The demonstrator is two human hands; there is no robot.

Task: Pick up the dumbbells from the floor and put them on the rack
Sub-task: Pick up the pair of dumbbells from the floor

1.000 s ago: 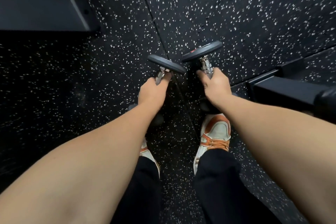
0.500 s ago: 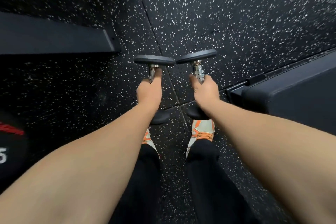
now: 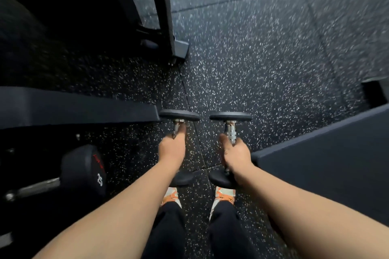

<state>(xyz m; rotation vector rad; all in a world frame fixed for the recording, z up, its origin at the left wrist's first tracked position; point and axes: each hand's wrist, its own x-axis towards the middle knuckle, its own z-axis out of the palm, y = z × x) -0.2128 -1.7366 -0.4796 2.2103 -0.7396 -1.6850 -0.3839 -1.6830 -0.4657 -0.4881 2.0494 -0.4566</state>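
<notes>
- While both arms hang straight, left hand (image 3: 171, 150) grips one dumbbell (image 3: 179, 116), right hand (image 3: 236, 156) the other dumbbell (image 3: 231, 116).
- Handles point forward, likely for carrying to the rack (image 3: 80, 107).

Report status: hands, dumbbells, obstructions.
Left hand shut on left dumbbell. Right hand shut on right dumbbell. Both off floor. Nothing blocking.

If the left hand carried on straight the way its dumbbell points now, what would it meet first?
Probably the black upright post ahead. The left hand holds its dumbbell pointing forward, just past the end of the dark bar. Between lies only speckled floor, though height and depth are unclear.
</notes>
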